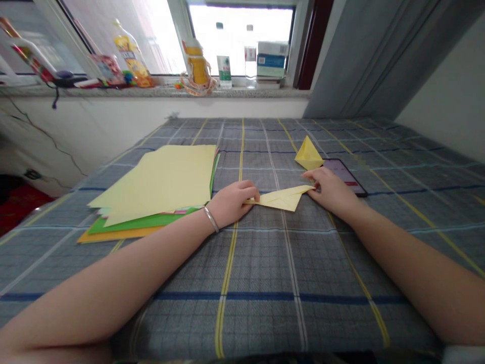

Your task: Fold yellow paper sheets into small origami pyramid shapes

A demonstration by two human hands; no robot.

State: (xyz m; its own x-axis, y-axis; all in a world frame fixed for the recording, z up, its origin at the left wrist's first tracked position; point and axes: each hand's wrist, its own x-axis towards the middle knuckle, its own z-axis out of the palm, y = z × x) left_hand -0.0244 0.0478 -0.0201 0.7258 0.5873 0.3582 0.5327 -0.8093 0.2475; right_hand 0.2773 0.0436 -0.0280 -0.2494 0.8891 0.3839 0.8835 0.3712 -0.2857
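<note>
Head view: left hand and right hand lie palm-down, fingers gripping opposite ends of one folded yellow paper on the checked cloth; one yellow paper pyramid and one phone lie just beyond the right hand.

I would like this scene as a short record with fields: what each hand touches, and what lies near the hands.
Left hand: on the left end of a folded yellow paper
Right hand: fingertips at its right end
Left wrist: metal bangle
Nearby: stack of coloured paper; yellow paper triangle; smartphone
Surface: checked grey cloth
</note>
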